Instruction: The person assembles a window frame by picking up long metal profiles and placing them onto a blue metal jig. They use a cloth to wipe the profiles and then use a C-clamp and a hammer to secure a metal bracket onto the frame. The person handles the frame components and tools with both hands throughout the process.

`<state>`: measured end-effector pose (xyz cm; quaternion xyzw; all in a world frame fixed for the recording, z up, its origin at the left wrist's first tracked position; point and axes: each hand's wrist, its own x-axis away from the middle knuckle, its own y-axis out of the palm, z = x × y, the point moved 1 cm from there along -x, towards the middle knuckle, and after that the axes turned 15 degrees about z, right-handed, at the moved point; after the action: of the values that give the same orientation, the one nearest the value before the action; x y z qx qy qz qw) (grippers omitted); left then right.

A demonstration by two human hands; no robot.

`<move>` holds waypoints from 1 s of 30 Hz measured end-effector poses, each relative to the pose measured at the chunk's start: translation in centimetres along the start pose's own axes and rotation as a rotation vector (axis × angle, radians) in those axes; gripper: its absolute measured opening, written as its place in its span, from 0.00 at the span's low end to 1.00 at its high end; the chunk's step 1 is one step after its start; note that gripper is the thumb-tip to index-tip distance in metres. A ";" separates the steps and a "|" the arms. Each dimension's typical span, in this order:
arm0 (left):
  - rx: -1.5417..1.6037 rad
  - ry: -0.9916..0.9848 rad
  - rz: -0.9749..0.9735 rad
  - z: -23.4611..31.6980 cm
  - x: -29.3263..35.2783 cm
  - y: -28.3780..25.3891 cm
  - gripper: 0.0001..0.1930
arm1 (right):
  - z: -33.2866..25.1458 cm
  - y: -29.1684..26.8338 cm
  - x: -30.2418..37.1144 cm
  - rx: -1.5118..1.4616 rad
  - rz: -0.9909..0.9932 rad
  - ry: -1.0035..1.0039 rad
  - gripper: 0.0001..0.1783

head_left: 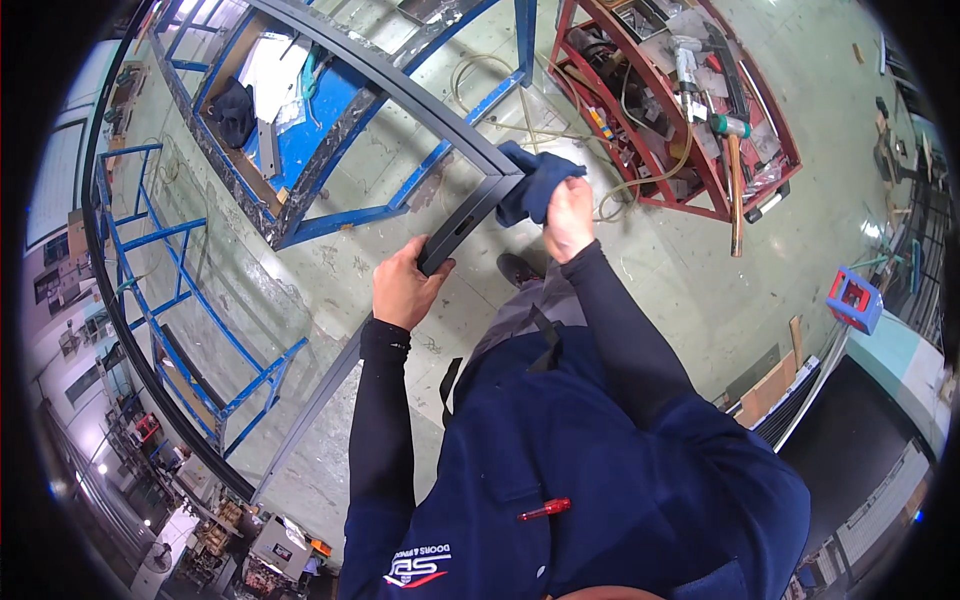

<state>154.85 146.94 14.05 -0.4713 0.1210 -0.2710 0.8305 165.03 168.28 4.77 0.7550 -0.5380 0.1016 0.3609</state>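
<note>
A dark grey metal frame [422, 108] rests partly over a blue workbench, its mitred corner pointing toward me. My left hand [408, 284] grips the short side of this frame near a slot in the profile, fingers wrapped around it. In my right hand [570, 217] is a bunched dark blue cloth [535, 184], pressed against or right beside the outer corner. Part of the cloth hides the corner's outer face.
The blue workbench [345, 222] holds papers and a dark cloth on its shelf. At the right stands a red tool cart [640, 200] with a hammer [735, 185] and power tools. Hoses loop across the floor. A blue metal stand [180, 290] is at the left.
</note>
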 end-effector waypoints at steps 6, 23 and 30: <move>-0.034 0.004 -0.005 0.5 -0.2 0.1 0.22 | 2.8 -2.5 -2.2 0.407 0.242 -0.309 0.11; -0.060 -0.077 -0.002 1.4 -0.4 0.9 0.21 | 8.6 -4.1 -3.1 -0.122 0.145 0.296 0.09; -0.079 -0.135 -0.034 2.0 -0.5 0.9 0.21 | 8.9 -3.3 -3.5 0.294 0.150 -0.275 0.10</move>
<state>155.69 149.03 14.30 -0.5231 0.0675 -0.2478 0.8127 164.48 165.61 -4.94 0.7640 -0.6164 0.1017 0.1615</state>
